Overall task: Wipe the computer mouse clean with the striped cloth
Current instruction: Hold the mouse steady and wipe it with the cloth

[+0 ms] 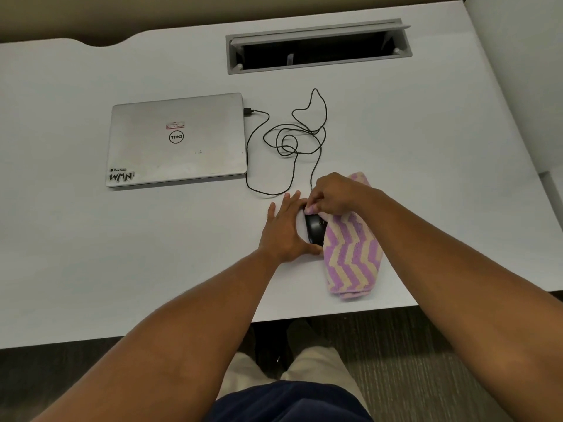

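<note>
A black computer mouse (314, 231) lies on the white desk near its front edge. My left hand (285, 229) cups the mouse from its left side, thumb at its near end. A purple and cream zigzag-striped cloth (350, 254) lies just right of the mouse, touching it. My right hand (333, 193) pinches a corner of the cloth at the mouse's far end. The far part of the cloth is hidden under my right hand and wrist.
A shut silver laptop (178, 140) lies at the left. The mouse's black cable (292, 138) runs in loose loops from the laptop's right side. An open cable hatch (316, 47) sits at the back of the desk (91, 239).
</note>
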Demonstrator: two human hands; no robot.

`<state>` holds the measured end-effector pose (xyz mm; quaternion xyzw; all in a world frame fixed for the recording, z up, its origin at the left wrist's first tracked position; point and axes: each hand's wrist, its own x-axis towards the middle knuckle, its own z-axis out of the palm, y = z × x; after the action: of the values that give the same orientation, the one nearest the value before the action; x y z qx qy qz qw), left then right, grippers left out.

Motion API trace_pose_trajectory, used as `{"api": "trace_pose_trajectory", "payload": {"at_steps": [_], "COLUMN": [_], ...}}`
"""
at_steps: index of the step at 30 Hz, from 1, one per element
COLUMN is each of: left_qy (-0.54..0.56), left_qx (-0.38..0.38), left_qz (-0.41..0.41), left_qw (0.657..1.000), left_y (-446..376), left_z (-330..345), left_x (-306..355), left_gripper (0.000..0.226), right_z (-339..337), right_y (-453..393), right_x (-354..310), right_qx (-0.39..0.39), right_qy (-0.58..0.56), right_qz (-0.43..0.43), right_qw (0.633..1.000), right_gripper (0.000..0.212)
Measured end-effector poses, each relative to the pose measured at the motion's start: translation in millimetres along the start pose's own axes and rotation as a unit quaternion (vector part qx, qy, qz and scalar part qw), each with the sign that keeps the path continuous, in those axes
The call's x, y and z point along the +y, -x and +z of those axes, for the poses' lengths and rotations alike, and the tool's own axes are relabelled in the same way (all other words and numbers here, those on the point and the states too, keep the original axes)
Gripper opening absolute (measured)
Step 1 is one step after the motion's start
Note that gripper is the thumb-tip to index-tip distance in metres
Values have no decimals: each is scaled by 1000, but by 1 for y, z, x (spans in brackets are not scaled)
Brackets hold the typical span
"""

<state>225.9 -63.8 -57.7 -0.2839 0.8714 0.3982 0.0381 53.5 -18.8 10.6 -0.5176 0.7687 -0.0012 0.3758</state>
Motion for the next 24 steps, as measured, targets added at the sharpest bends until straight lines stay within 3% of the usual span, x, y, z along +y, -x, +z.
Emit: {"api": "trace_pose_trajectory", "payload": {"at_steps": [7,15,20,24], "left_qy": [-6,5,-7,-9], "left_qx": [-4,-3,-4,-2], "left_qz": [-7,-1,-5,-2], "left_qw": [1000,1000,1000,1000], "left_y": [1,1,0,-1], "left_z": [-1,-1,1,2], "left_x": [2,1,0,-2], "left_gripper": [121,118,122,122], "right_z": [2,-4,1,4], "right_y": [-2,0,0,2], "right_x": [9,-2,13,15], "right_qx": [89,-18,82,66], "right_qy": [25,5,26,-38], "right_qz": [71,8,79,58], "right_qw": [993,1000,993,995], "right_gripper": [28,28,29,26]}}
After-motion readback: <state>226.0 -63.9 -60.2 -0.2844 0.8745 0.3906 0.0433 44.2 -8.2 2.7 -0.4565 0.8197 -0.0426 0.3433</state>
